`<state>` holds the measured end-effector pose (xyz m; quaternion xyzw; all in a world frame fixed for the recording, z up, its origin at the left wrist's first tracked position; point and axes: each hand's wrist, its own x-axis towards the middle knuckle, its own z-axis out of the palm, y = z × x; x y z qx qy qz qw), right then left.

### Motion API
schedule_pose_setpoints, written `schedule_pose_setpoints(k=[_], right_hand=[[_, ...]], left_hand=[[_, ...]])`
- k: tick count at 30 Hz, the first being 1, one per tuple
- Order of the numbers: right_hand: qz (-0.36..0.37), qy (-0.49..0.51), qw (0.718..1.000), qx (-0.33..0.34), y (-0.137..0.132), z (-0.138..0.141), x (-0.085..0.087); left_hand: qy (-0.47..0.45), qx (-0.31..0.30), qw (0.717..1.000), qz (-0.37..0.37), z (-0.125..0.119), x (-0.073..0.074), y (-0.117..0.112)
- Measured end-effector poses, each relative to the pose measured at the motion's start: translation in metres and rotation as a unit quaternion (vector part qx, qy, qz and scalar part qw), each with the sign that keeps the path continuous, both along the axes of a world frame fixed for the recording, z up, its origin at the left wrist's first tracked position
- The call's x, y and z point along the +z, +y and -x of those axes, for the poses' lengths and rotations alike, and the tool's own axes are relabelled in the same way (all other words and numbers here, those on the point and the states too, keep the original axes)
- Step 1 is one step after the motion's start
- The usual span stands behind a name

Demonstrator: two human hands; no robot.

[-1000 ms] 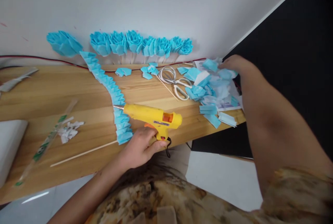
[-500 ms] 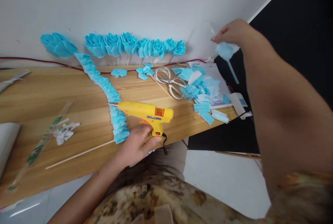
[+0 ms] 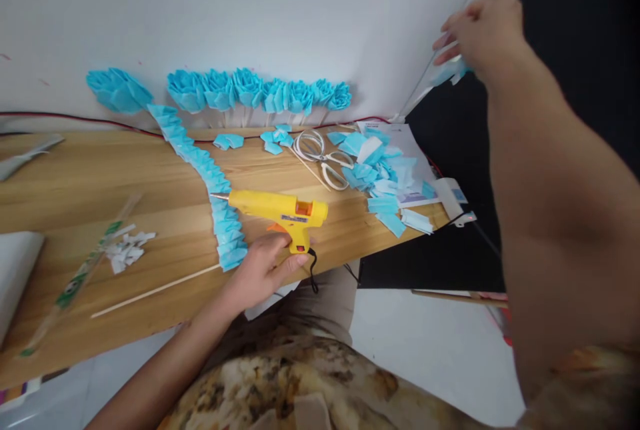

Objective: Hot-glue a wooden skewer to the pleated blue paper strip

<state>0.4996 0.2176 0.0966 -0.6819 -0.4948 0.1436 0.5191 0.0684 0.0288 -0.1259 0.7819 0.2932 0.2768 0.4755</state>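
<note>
My left hand (image 3: 265, 267) is closed on the lower handle of a yellow hot glue gun (image 3: 267, 205), held over the table edge with its metal nozzle pointing left. Under the nozzle runs a long pleated strip of blue crepe paper (image 3: 205, 167), its near end beside a thin wooden stick (image 3: 155, 291). My right hand (image 3: 483, 33) is raised by the wall at the upper right, blurred, its fingers bent. A light blue paper piece (image 3: 450, 72) shows just under it, apparently held and partly hidden by the hand.
Several blue paper flowers (image 3: 250, 88) on sticks lean against the wall. White-handled scissors (image 3: 334, 170), a tape roll (image 3: 309, 145) and loose blue petals (image 3: 375, 163) lie at the right. White scraps (image 3: 127, 250) and a clear-green wrapper (image 3: 83, 277) lie at the left.
My right hand has moved up and to the right with the light blue piece. My left hand and the glue gun have stayed nearly in place.
</note>
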Motion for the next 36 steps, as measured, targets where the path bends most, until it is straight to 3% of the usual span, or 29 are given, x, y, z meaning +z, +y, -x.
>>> schedule_pose_setpoints(k=[3, 7, 11, 15, 23, 29, 33, 36], right_hand=[[-0.057, -0.062, 0.995, -0.053, -0.005, 0.002, 0.001], [-0.08, -0.048, 0.991, -0.096, -0.009, 0.013, -0.006], [-0.088, 0.039, 0.993, -0.063, -0.016, 0.019, -0.016], [-0.05, 0.106, 0.993, -0.025, -0.023, 0.018, -0.027], [-0.055, 0.084, 0.994, -0.035, -0.021, 0.022, -0.057], [-0.014, 0.063, 0.996, 0.057, -0.032, 0.023, -0.076], [-0.041, 0.065, 0.99, 0.116, -0.031, 0.023, -0.076], [-0.099, 0.072, 0.989, 0.082, -0.028, 0.019, -0.069]], left_hand=[[-0.024, -0.009, 0.999, 0.024, -0.001, 0.001, 0.001], [-0.019, -0.004, 1.0, 0.022, -0.002, 0.001, 0.001], [-0.021, -0.004, 1.0, 0.011, -0.003, 0.003, 0.001], [-0.012, 0.002, 1.0, 0.002, -0.004, 0.007, -0.001], [0.014, 0.014, 1.0, -0.007, -0.004, 0.026, -0.005], [0.013, 0.025, 1.0, -0.005, -0.009, 0.024, -0.005], [0.004, 0.03, 1.0, 0.0, -0.015, 0.028, -0.004], [-0.003, 0.03, 1.0, 0.003, -0.019, 0.034, -0.002]])
